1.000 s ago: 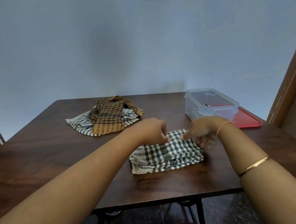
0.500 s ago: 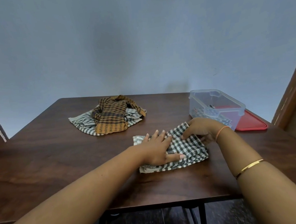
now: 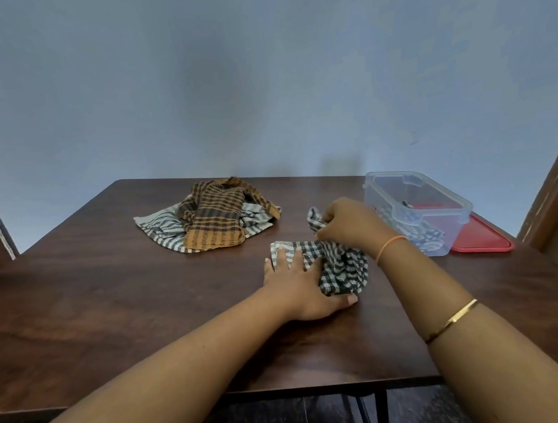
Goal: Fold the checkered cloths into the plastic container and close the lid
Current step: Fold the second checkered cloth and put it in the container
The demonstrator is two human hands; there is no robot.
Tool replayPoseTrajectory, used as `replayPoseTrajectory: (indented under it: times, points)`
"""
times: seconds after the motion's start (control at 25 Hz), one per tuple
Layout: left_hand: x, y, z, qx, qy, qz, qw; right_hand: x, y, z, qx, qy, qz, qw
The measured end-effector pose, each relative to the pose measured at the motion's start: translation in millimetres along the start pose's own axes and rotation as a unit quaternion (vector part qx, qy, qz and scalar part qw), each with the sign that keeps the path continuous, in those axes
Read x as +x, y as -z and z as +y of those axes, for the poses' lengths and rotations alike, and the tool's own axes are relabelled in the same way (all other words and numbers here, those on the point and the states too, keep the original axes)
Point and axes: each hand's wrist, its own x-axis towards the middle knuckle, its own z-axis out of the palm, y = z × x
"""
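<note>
Checkered cloth (image 3: 342, 268) crosswise (right end up)

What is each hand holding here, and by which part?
The right hand grips the black-and-white checkered cloth by its far right edge, held up; the left hand only presses flat on it.

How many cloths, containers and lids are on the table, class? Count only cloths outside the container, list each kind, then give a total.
Cloths: 3 (black-and-white checkered cloth, orange checkered cloth, grey striped cloth)
Containers: 1 (clear plastic container)
Lids: 1 (red lid)
Total: 5
</note>
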Motion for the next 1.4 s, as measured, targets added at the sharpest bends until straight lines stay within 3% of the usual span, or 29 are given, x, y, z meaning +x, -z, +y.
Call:
replayPoseTrajectory:
  times: [0.12, 0.24, 0.4, 0.44, 0.52, 0.6, 0.68, 0.8, 0.84, 0.92, 1.0, 1.24, 1.32, 1.4]
  points:
    - [2.9, 2.8, -4.3, -0.168, -0.034, 0.019, 0.985, 1.8, -10.8, -11.0, 0.012, 0.016, -0.018, 1.0]
    - [0.8, 9.7, -13.9, -0.412, -0.027, 0.085, 0.907, 1.5, -17.9, -15.8, 0.049, 0.009, -0.031, 0.998]
    - [1.9, 10.5, -22.5, -0.586, 0.01, 0.099, 0.804, -1.3, -21.4, -21.8, 0.107, 0.002, -0.042, 0.993]
    - [1.4, 11.1, -21.6, -0.617, 0.01, 0.109, 0.779, -2.6, -21.3, -22.9, 0.16, -0.016, -0.075, 0.984]
    - [2.6, 12.0, -19.8, -0.649, 0.025, 0.133, 0.749, -7.1, -18.2, -24.5, 0.311, -0.072, -0.168, 0.933]
    - [5.7, 11.5, -20.6, -0.61, 0.055, 0.164, 0.774, -6.8, -15.4, -18.0, 0.404, -0.088, -0.204, 0.887]
    - [6.9, 10.1, -21.7, -0.54, 0.073, 0.179, 0.819, -5.1, -15.3, -10.9, 0.437, -0.092, -0.157, 0.881]
    - [5.3, 12.3, -20.4, -0.453, 0.07, 0.178, 0.87, -0.8, -22.2, -1.1, 0.256, -0.02, 0.002, 0.966]
    - [5.7, 12.4, -20.5, -0.402, 0.058, 0.186, 0.895, -1.1, -25.6, 1.1, 0.17, 0.025, 0.004, 0.985]
    - [9.3, 9.9, -22.2, -0.253, 0.017, 0.175, 0.951, -2.5, -39.0, 4.7, 0.011, 0.083, -0.11, 0.99]
    - [14.8, 5.0, -25.4, -0.118, 0.004, 0.13, 0.984, -3.4, -50.5, 9.3, -0.073, 0.073, -0.2, 0.974]
    - [18.8, 8.5, -21.0, -0.064, 0.083, 0.053, 0.993, -0.3, -57.4, 14.1, -0.079, 0.042, -0.209, 0.974]
    - [19.7, 9.5, -19.1, -0.082, 0.079, 0.054, 0.992, -2.3, -58.1, 13.6, -0.066, 0.003, -0.201, 0.977]
    - [21.7, 9.9, -19.7, -0.137, 0.073, 0.085, 0.984, -4.2, -54.9, 12.0, -0.06, -0.015, -0.141, 0.988]
